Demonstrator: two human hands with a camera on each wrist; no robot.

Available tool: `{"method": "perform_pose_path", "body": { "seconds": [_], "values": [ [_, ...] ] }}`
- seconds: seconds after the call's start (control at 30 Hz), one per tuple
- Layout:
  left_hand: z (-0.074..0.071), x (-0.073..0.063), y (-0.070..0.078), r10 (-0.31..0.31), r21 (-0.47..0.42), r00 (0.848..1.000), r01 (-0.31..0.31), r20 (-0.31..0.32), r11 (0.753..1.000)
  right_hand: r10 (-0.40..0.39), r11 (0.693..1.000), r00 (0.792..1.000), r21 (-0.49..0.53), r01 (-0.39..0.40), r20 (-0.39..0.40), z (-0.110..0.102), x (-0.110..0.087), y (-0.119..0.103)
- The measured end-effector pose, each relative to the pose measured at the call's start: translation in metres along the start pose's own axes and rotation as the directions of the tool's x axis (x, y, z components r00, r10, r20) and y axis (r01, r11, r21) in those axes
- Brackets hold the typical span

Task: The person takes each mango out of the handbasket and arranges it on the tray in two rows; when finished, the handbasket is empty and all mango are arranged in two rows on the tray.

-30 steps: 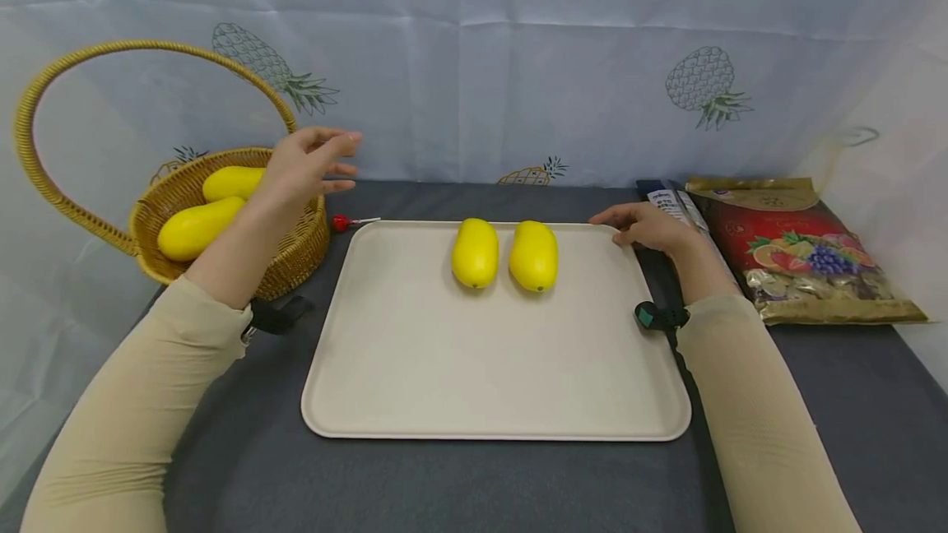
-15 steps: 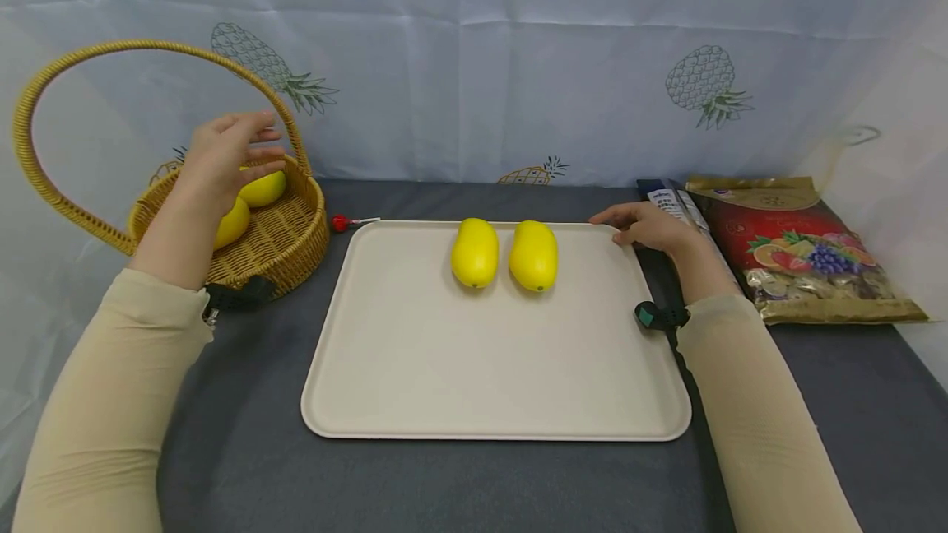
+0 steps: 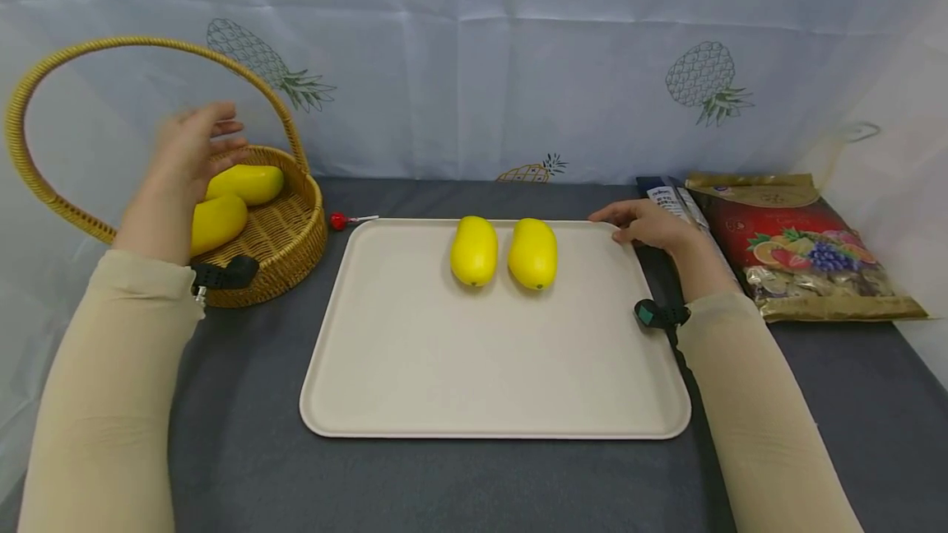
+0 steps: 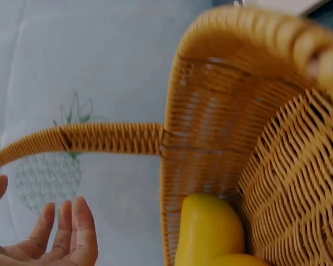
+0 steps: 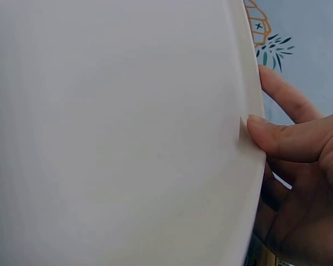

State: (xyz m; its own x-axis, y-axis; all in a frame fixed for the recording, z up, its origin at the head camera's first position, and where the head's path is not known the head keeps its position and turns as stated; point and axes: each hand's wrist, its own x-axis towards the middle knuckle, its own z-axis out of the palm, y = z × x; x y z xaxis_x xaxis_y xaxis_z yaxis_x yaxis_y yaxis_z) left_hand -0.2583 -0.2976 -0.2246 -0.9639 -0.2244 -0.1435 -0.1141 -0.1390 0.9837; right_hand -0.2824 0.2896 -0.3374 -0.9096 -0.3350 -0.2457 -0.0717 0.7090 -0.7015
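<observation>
left hand (image 3: 191,142): our fingers, loosely spread, hold nothing near the basket (image 3: 289,266).
right hand (image 3: 646,224): we pinch the tray (image 3: 489,360) by its rim, likely to steady it.

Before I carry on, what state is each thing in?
Tray: lying flat
Basket: standing, handle up
Basket fruits: two, lying inside
Tray fruits: two, lying apart
Left hand: empty, relaxed
Right hand: pinching the tray
Lollipop: lying down
Red bag: filled, seal unclear
Blue packet: partly hidden
</observation>
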Motion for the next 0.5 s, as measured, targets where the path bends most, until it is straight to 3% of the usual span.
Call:
{"method": "perform_pose_path", "body": {
  "seconds": [0.2,0.4,0.5],
  "values": [
    [-0.013,0.008,-0.003,0.078,0.120,0.996,-0.074,-0.034,0.990,-0.002,1.000,1.000,-0.015,0.002,-0.001,0.001,0.001,-0.001],
    [-0.029,0.015,-0.009,0.118,0.111,0.993,-0.115,-0.015,0.987,-0.011,1.000,1.000,-0.018,0.011,-0.008,0.001,0.001,-0.002],
    [-0.038,0.015,-0.013,0.109,0.133,0.993,-0.103,-0.035,0.986,-0.009,1.000,1.000,-0.018,0.008,-0.009,0.001,0.001,-0.002]
  ]
}}
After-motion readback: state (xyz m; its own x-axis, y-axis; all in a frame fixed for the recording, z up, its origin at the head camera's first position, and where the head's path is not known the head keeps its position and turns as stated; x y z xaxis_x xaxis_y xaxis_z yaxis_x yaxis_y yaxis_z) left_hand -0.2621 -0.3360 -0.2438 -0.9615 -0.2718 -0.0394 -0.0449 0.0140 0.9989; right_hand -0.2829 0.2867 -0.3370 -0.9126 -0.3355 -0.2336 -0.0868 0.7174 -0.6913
